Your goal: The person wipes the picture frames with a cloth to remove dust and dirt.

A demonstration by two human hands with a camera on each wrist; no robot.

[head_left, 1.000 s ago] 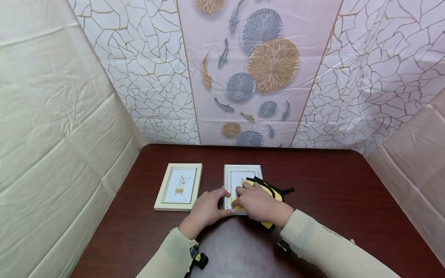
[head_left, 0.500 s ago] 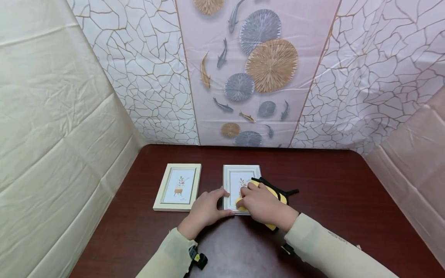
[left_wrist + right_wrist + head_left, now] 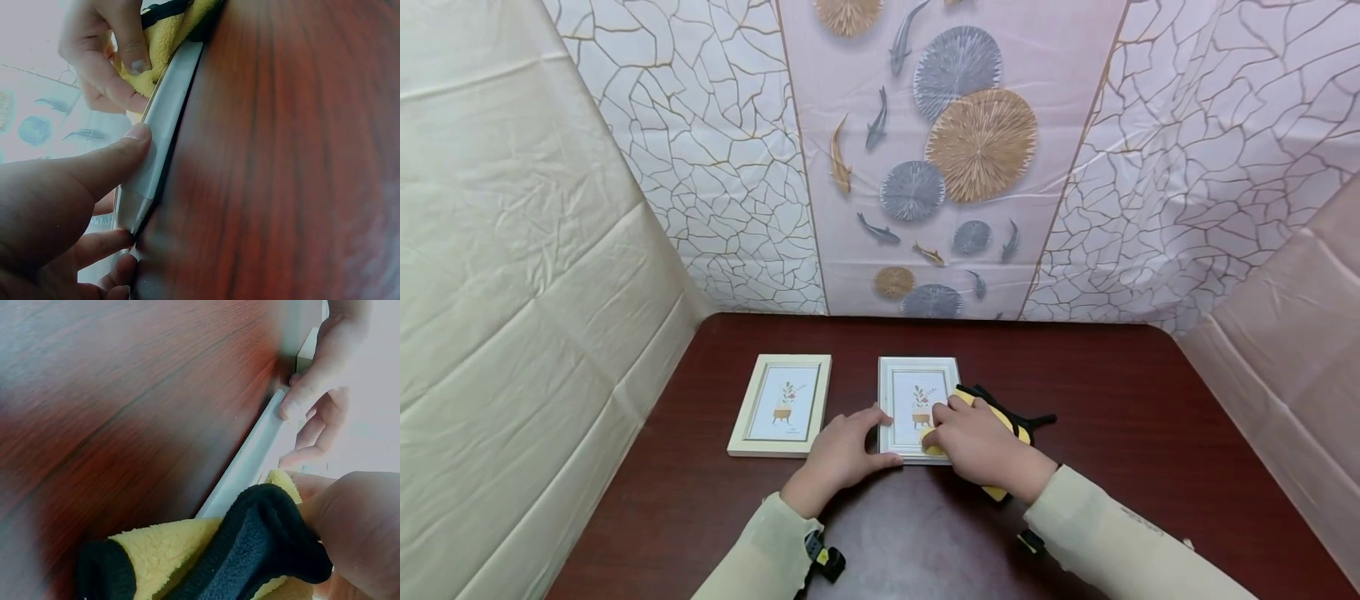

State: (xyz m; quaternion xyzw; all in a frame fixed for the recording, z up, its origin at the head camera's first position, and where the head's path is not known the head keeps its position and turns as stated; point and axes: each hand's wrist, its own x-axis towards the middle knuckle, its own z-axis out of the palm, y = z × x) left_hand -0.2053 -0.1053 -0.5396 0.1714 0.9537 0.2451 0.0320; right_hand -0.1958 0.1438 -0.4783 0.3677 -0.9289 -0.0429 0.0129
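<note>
A white picture frame (image 3: 917, 392) with a potted-plant print lies flat on the table. My left hand (image 3: 838, 454) holds its near left corner, the thumb on the near edge and the fingers along the left side. In the left wrist view that thumb (image 3: 128, 153) rests against the frame's near side. My right hand (image 3: 977, 442) grips a folded yellow cloth with black trim (image 3: 169, 550) and presses it on the frame's lower right part. The cloth and hand hide that corner. Part of the cloth hangs out beyond the frame to the right.
A cream picture frame (image 3: 786, 400) with a similar print lies to the left, close to my left hand. Both frames are on a dark reddish-brown table (image 3: 1090, 375). Patterned fabric (image 3: 737, 167) hangs behind the table's far edge.
My right hand has slid the cloth rightward across the white frame, uncovering more of the print. The left hand stays at the frame's corner.
</note>
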